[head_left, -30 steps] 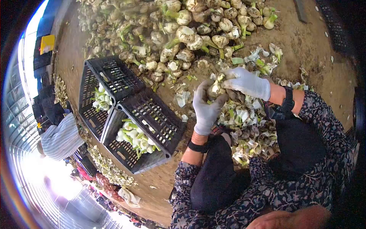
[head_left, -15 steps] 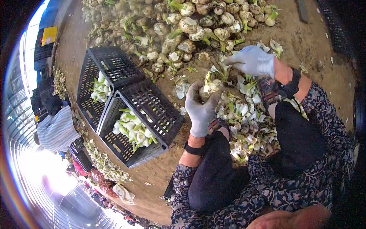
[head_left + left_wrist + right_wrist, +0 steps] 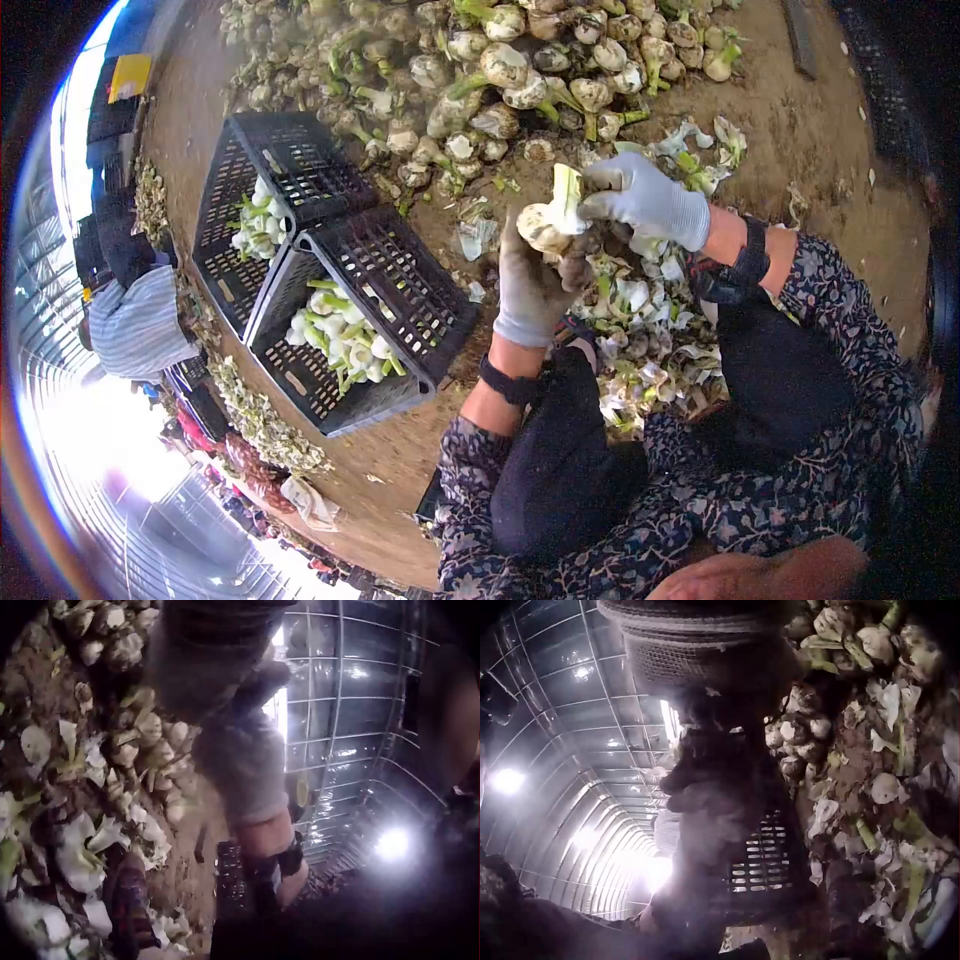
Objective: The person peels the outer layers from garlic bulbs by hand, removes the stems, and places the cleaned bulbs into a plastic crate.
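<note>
The place looks like a farm packing shed inside a long, greenhouse-style tunnel. Its curved, ribbed roof (image 3: 562, 645) runs back towards bright light (image 3: 656, 874). Underfoot is a bare earth floor (image 3: 835, 210), where a broad heap of soil-stained, garlic-like bulbs (image 3: 500, 92) lies loose, with peelings (image 3: 640, 292) scattered close by. Cleaner, pale bulbs (image 3: 345, 345) sit in black slatted crates (image 3: 438, 325), and a person in striped clothing (image 3: 140, 325) is farther along.
</note>
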{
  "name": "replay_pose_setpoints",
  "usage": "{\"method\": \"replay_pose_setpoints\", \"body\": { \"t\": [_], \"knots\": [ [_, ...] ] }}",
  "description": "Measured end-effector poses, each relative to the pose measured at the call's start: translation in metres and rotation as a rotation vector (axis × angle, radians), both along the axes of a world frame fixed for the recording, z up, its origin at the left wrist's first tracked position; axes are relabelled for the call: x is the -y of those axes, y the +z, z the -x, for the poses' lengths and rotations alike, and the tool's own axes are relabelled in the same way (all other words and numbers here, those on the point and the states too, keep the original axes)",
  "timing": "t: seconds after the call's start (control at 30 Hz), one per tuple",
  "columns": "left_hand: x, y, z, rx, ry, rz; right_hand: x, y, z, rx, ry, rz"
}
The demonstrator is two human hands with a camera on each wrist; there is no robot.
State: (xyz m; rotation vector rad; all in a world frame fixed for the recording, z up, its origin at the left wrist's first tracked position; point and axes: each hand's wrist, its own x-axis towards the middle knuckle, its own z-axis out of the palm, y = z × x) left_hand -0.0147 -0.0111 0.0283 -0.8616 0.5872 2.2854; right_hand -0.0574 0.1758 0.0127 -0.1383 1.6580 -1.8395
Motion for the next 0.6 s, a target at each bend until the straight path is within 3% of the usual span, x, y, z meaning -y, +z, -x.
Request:
{"method": "replay_pose_setpoints", "body": {
  "t": [0.1, 0.17, 0.23, 0.27, 0.3, 0.37, 0.47, 0.6],
  "knots": [
    [-0.006, -0.02, 0.007, 0.022, 0.077, 0.203, 0.004, -0.003, -0.004, -0.009, -0.025, -0.054],
    [-0.005, -0.024, 0.0, -0.338, 0.006, 0.33, 0.004, 0.005, -0.007, -0.188, -0.109, -0.169],
    [-0.018, -0.02, -0.005, -0.444, 0.046, 0.59, 0.01, -0.003, -0.012, -0.485, -0.163, -0.352],
    [-0.02, -0.016, -0.008, -0.516, 0.038, 0.72, 0.01, -0.006, -0.014, -0.518, -0.012, -0.298],
    [-0.016, -0.018, -0.007, -0.482, 0.052, 0.651, 0.012, 0.001, -0.016, -0.646, 0.009, -0.279],
    [-0.007, -0.027, -0.003, -0.416, 0.078, 0.512, 0.008, 0.013, -0.011, -0.445, 0.23, -0.225],
    [-0.002, -0.027, -0.007, -0.383, -0.037, 0.446, -0.002, 0.024, -0.005, 0.038, 0.309, -0.032],
    [0.003, -0.008, -0.006, -0.322, -0.082, 0.357, -0.017, 0.033, 0.002, 0.2, -0.026, -0.007]
  ]
}}
